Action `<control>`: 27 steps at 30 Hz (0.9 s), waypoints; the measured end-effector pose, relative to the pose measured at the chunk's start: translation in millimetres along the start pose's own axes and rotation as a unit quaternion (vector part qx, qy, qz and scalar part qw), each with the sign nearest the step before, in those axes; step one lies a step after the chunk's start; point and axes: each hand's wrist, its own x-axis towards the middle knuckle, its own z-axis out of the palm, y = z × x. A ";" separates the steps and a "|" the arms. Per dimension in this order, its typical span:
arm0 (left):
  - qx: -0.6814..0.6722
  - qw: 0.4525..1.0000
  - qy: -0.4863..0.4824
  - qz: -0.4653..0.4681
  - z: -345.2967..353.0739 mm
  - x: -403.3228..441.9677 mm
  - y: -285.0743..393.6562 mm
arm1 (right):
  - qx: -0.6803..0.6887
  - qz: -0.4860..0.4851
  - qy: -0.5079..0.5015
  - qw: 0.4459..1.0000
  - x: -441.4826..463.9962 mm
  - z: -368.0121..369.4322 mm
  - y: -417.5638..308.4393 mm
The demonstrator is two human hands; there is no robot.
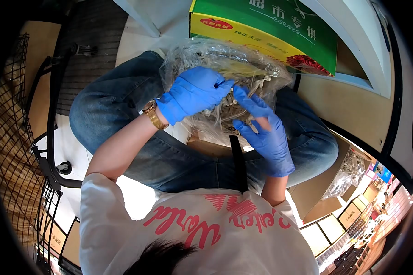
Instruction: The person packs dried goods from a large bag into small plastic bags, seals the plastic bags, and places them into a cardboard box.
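Observation:
A large clear plastic bag [188,57] lies open between my crossed legs. It holds a heap of thin, brown and pale dried stalks [231,112], which look like dried mushrooms. My left hand [195,91], in a blue glove, is over the bag with its fingers curled and their tips pinched together; what they hold is too small to make out. Close beside it, my right hand [264,130], gloved in blue too, has thumb and forefinger spread apart over the stalks, and nothing shows between them. A patch of skin shows at this glove's fingers.
A green and yellow printed carton [261,34] stands just beyond the bag, by a white shelf frame [353,41]. Cardboard [206,147] shows under the bag. At left is a black wire cart [20,137]; at right, an open cardboard box [319,195] with clear plastic inside.

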 end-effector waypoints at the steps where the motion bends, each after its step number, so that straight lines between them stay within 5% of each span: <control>1: 0.001 1.000 -0.001 0.001 -1.2 0.3 1.0 | -0.024 0.010 -0.032 0.999 -3.3 -2.4 -2.4; 8: 0.031 0.999 -0.023 -0.028 -4.9 -0.6 4.6 | 0.031 -0.050 -0.074 0.996 -16.7 -17.8 -13.5; 17: 0.062 0.998 -0.013 -0.006 -3.7 -0.9 1.7 | 0.092 0.060 -0.030 0.993 -7.6 -19.0 -17.8; 20: 0.060 0.998 -0.017 -0.009 -5.8 -0.7 3.6 | 0.206 0.092 0.006 0.974 -16.8 -23.3 -4.7; 23: 0.062 0.998 -0.017 -0.008 -2.7 -2.3 3.4 | 0.153 0.204 0.191 0.948 -19.8 -9.9 24.4; 27: 0.083 0.996 -0.007 0.012 -0.3 -1.9 3.3 | 0.044 0.207 0.107 0.971 -12.6 6.4 38.3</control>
